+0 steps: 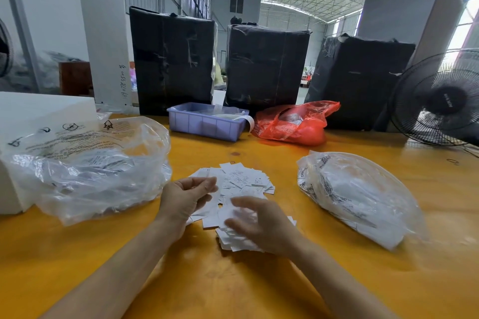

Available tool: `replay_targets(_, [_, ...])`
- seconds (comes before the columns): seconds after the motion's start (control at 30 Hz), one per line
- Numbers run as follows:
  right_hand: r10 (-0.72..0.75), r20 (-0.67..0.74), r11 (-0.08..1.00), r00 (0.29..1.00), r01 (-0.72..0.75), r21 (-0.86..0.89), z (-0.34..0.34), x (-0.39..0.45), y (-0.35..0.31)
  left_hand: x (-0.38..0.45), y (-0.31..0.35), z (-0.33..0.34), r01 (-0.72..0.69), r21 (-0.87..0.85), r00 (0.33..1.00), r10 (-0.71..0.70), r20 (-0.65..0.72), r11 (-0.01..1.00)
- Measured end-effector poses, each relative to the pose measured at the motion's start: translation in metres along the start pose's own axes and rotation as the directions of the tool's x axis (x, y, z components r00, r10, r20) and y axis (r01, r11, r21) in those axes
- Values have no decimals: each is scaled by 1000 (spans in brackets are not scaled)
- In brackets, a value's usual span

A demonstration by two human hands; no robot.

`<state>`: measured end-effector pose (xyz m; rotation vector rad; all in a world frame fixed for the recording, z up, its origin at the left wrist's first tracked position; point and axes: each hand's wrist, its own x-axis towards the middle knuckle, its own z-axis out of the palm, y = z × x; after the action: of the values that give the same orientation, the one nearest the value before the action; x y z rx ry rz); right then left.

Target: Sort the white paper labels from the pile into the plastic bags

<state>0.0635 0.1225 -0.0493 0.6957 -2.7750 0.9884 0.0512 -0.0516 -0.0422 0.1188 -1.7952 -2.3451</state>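
White labels pile [241, 184]: left hand [185, 197] fingers curled pinching label; right hand [261, 223] blurred, fingers spread.

Label pile [241, 189] lies between two bags [85, 168] [360, 197].

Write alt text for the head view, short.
Two bare hands work over a pile of white labels on a yellow table: the left hand holds labels, the right hand is blurred above the pile. A clear bag lies to the left, another bag to the right.
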Motion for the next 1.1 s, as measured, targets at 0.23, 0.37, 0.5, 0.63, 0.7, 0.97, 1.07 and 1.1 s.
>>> replay_targets(0.23, [-158, -81, 946, 984, 127, -298, 5, 5, -2, -1, 0, -2, 6, 23, 1000, -7, 11, 1000])
replay_targets(0.37, [121, -216, 934, 969, -37, 356, -15, 2, -2, -2, 2, -2, 12, 13, 1000, -12, 8, 1000])
replay_targets(0.5, [280, 62, 484, 958, -196, 853, -35, 2, 4, -6, 3, 1, 30, 20, 999, -30, 20, 999])
replay_targets(0.63, [296, 122, 442, 947, -250, 862, -36, 2, 6, -9, 2, 7, 38, 66, 996, -43, 73, 997])
replay_targets(0.7, [281, 135, 437, 950, -252, 863, -36, 0, 5, -11, 2, 9, 32, 86, 995, -40, 94, 996])
replay_targets(0.97, [308, 6, 516, 951, -172, 839, -38, 1, 1, -17, 3, 13, 18, 170, 986, -46, 162, 985])
replay_targets(1.07, [295, -127, 619, 947, -88, 780, -41, 0, -1, -18, 3, 12, 12, 170, 984, -42, 174, 985])
replay_targets(1.1, [272, -162, 656, 949, -60, 752, -42, -1, -2, -18, 3, 12, 14, 169, 983, -44, 177, 986])
